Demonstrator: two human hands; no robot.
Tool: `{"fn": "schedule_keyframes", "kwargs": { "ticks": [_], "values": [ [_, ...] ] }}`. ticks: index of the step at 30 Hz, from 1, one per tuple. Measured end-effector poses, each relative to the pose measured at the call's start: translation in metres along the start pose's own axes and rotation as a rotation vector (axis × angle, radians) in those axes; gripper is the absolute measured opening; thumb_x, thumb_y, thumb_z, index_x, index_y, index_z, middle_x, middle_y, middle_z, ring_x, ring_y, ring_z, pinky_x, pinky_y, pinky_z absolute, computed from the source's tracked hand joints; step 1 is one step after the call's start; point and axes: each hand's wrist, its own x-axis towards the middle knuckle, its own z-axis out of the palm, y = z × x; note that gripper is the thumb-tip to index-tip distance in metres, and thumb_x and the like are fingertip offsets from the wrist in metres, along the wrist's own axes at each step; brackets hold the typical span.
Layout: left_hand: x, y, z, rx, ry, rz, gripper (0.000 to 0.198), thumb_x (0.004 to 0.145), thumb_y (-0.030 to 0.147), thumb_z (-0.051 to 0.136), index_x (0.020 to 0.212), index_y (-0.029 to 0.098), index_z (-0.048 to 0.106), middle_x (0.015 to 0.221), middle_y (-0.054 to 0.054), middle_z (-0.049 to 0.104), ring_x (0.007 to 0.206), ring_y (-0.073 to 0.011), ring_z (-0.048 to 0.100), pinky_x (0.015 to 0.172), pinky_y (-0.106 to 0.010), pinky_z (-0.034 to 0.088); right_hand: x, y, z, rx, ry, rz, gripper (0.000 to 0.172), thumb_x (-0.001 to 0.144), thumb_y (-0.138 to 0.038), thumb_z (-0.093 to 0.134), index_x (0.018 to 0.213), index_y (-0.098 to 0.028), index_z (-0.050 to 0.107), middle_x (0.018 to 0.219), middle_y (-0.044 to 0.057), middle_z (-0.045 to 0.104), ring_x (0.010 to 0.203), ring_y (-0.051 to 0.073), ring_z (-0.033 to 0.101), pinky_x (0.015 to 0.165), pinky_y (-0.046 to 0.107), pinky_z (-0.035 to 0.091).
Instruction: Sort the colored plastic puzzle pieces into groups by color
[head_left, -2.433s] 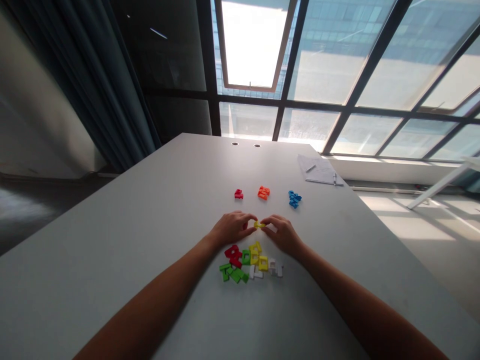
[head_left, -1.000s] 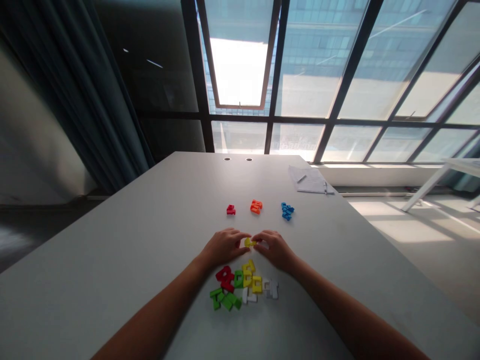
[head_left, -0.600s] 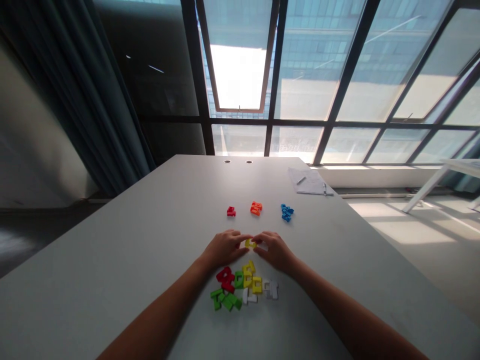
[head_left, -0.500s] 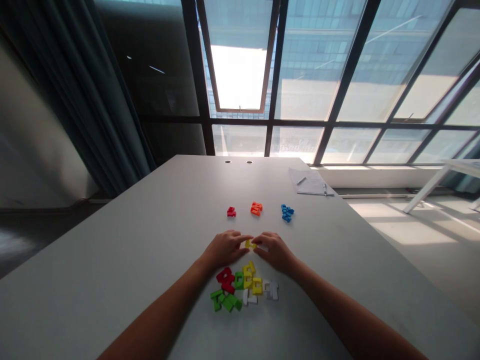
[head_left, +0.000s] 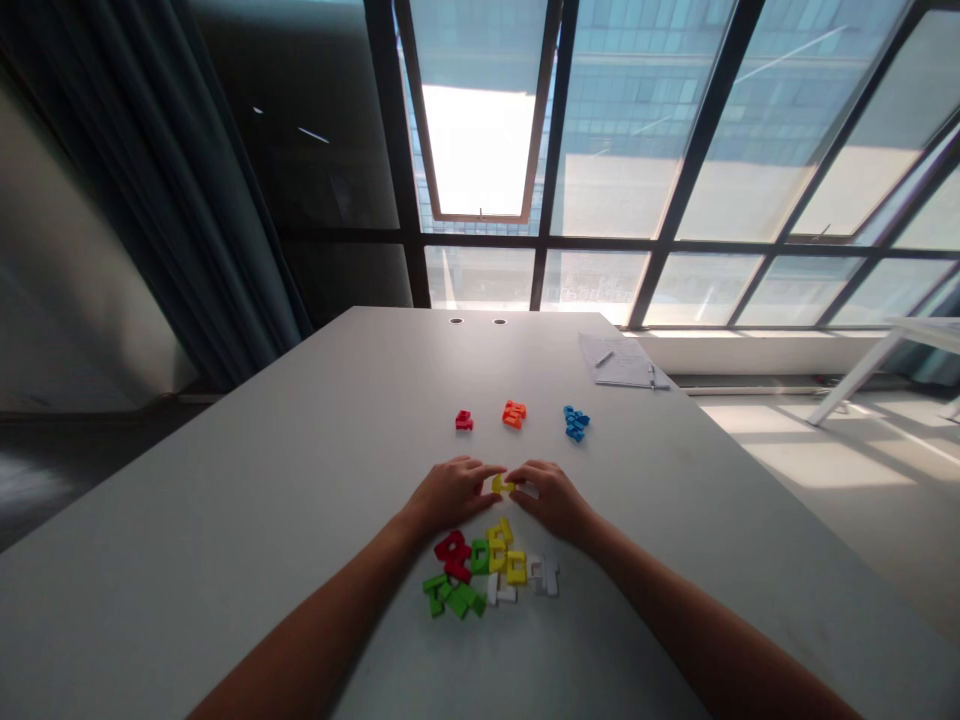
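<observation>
Between my two hands, just above the near pile, is a small yellow plastic block [head_left: 502, 484]. My left hand [head_left: 454, 492] has thumb and fingers closed about its left end. At its right end, the fingertips of my right hand [head_left: 546, 494] pinch it. Nearer to me lie yellow blocks [head_left: 516, 568], green blocks [head_left: 459, 598], red blocks [head_left: 453, 553] and white blocks [head_left: 544, 575], loosely heaped together. Some blocks look like letters or notched shapes; their exact form is too small to tell. My fingers partly cover the held block.
Beyond my hands sit a small red cluster [head_left: 464, 421], an orange cluster [head_left: 514, 415] and a blue cluster [head_left: 576, 423] of blocks. Paper sheets [head_left: 619, 358] with pens lie at the table's far right. Windows and a curtain [head_left: 165, 180] stand behind the white table [head_left: 300, 450].
The view has shifted very slightly. Both hands keep the same hold on the yellow block, and the piles lie as before.
</observation>
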Motion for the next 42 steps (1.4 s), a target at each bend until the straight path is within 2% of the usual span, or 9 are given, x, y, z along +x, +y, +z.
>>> {"fn": "schedule_keyframes", "kwargs": {
  "ticks": [9,14,19,27,31,33,36,38,42],
  "values": [
    [0.000,-0.002,0.002,-0.037,0.008,-0.025,0.037,0.094,0.047,0.066,0.127,0.031,0.069,0.088,0.000,0.073,0.082,-0.0167,0.065,0.077,-0.028,0.049,0.000,-0.004,-0.003,0.044,0.000,0.020,0.013,0.092,-0.017,0.068,0.101,-0.024,0.073,0.102,0.005,0.074,0.092,0.020,0.069,0.087,0.034,0.050],
    [0.001,-0.003,0.004,-0.039,0.014,-0.099,0.053,0.093,0.043,0.067,0.144,0.032,0.056,0.081,0.002,0.070,0.074,-0.0158,0.063,0.072,-0.027,0.047,-0.001,0.004,-0.003,-0.135,0.164,0.107,0.017,0.088,-0.014,0.071,0.103,-0.021,0.069,0.094,0.005,0.073,0.088,0.021,0.067,0.088,0.035,0.046],
    [0.001,0.000,0.001,-0.042,0.010,-0.100,0.032,0.095,0.034,0.062,0.126,0.031,0.070,0.086,0.000,0.071,0.081,-0.0165,0.064,0.073,-0.025,0.047,0.000,0.013,-0.007,-0.329,0.141,0.232,0.007,0.090,-0.016,0.066,0.086,-0.021,0.069,0.088,0.004,0.072,0.088,0.022,0.064,0.085,0.033,0.042],
    [0.001,0.000,0.001,-0.064,0.017,-0.092,0.024,0.096,0.033,0.060,0.115,0.030,0.074,0.086,0.000,0.070,0.079,-0.0152,0.063,0.070,-0.024,0.044,-0.001,0.016,-0.008,-0.287,0.135,0.239,0.019,0.091,-0.019,0.060,0.106,-0.021,0.072,0.112,0.008,0.073,0.105,0.025,0.064,0.099,0.039,0.045],
    [0.002,0.000,0.002,-0.057,0.022,-0.082,0.021,0.097,0.033,0.059,0.110,0.030,0.075,0.084,0.001,0.069,0.076,-0.0145,0.062,0.069,-0.024,0.042,-0.003,0.018,-0.004,-0.338,0.086,0.201,0.048,0.093,-0.024,0.060,0.140,-0.020,0.058,0.147,0.014,0.057,0.136,0.032,0.050,0.112,0.050,0.038],
    [0.002,0.001,0.002,-0.047,0.023,-0.081,0.021,0.097,0.033,0.059,0.110,0.030,0.075,0.084,0.001,0.069,0.076,-0.0143,0.062,0.068,-0.024,0.042,-0.004,0.017,-0.003,-0.382,0.004,0.179,0.052,0.095,-0.030,0.060,0.146,-0.022,0.054,0.155,0.013,0.049,0.144,0.036,0.041,0.115,0.057,0.033],
    [0.002,0.001,0.001,-0.041,0.022,-0.083,0.021,0.097,0.035,0.059,0.110,0.030,0.074,0.084,0.001,0.068,0.076,-0.0142,0.062,0.068,-0.024,0.042,-0.004,0.016,-0.003,-0.380,-0.053,0.134,0.048,0.096,-0.030,0.060,0.144,-0.024,0.057,0.155,0.011,0.050,0.145,0.037,0.040,0.116,0.059,0.032],
    [0.002,0.002,0.001,-0.044,0.020,-0.081,0.022,0.097,0.035,0.058,0.110,0.029,0.075,0.083,0.001,0.068,0.076,-0.0142,0.062,0.068,-0.024,0.042,-0.004,0.015,-0.004,-0.340,-0.014,0.091,0.050,0.095,-0.027,0.060,0.145,-0.024,0.056,0.155,0.012,0.050,0.142,0.036,0.044,0.115,0.058,0.035],
    [0.002,0.002,0.000,-0.047,0.024,-0.077,0.022,0.097,0.034,0.057,0.110,0.029,0.075,0.082,0.001,0.068,0.076,-0.0146,0.062,0.068,-0.025,0.042,-0.006,0.010,-0.012,-0.159,0.070,-0.114,0.037,0.095,-0.021,0.060,0.131,-0.026,0.067,0.134,0.009,0.067,0.125,0.028,0.059,0.108,0.049,0.044]
  ]
}}
